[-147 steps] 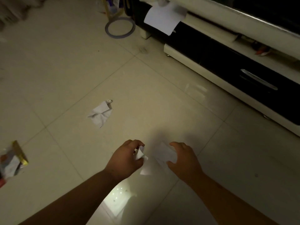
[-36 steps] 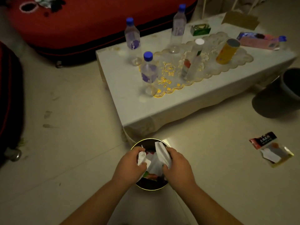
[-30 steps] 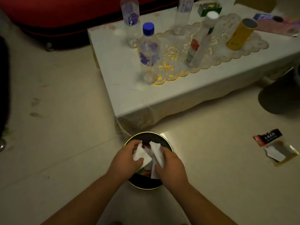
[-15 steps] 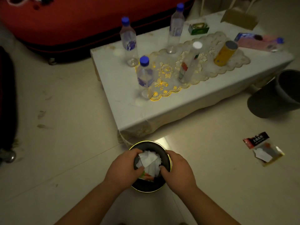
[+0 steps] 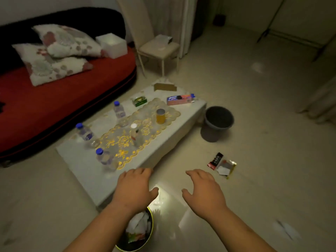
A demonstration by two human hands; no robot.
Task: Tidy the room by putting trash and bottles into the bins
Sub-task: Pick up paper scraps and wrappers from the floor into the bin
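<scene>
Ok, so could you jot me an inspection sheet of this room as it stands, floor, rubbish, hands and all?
Surface: pale tiled floor, glossy; low white table with gold-embroidered lace mat.
Job's things: small round yellow-rimmed bin holds crumpled white paper; grey plastic bucket beside table; three blue-capped clear plastic bottles and one white-capped clear bottle standing on table; red-black foil wrapper on floor.
Clutter: yellow can, small green box, pink carton on table.
Hands: left hand and right hand open, holding nothing.
Cables: nothing seen.
Surroundings: red sofa with floral cushions, pale chair, curtains.
</scene>
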